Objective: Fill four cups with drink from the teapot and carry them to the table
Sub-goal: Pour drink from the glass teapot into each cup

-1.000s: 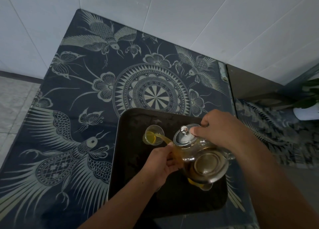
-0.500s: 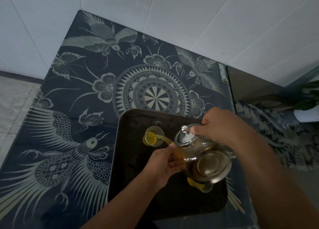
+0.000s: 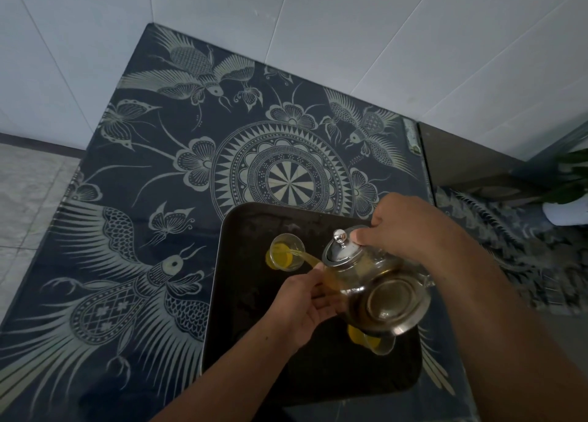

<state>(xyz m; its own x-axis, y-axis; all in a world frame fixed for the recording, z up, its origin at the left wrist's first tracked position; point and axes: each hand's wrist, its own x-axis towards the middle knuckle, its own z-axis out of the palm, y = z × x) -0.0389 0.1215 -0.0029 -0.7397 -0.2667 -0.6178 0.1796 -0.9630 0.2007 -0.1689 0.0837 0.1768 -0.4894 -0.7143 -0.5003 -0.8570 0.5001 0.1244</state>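
Note:
A glass teapot [image 3: 381, 297] with a metal lid is tipped to the left over a dark tray [image 3: 248, 326]. My right hand [image 3: 410, 227] grips it at the top, a finger on the lid. My left hand [image 3: 302, 307] steadies the teapot's front underside. A yellow stream runs from the spout into a small glass cup [image 3: 286, 252] at the tray's upper left, which holds yellow drink. A second small cup [image 3: 372, 342] with yellow drink shows partly under the teapot. Other cups are hidden.
The tray lies on a dark blue surface [image 3: 143, 230] with pale bird, flower and mandala patterns, set in a corner of white tiled walls. Grey floor tiles [image 3: 28, 192] lie left. A white pot with a green plant [image 3: 569, 205] stands at the far right.
The drink in the upper-left cup has risen as the stream kept pouring. Both hands and the teapot have barely moved.

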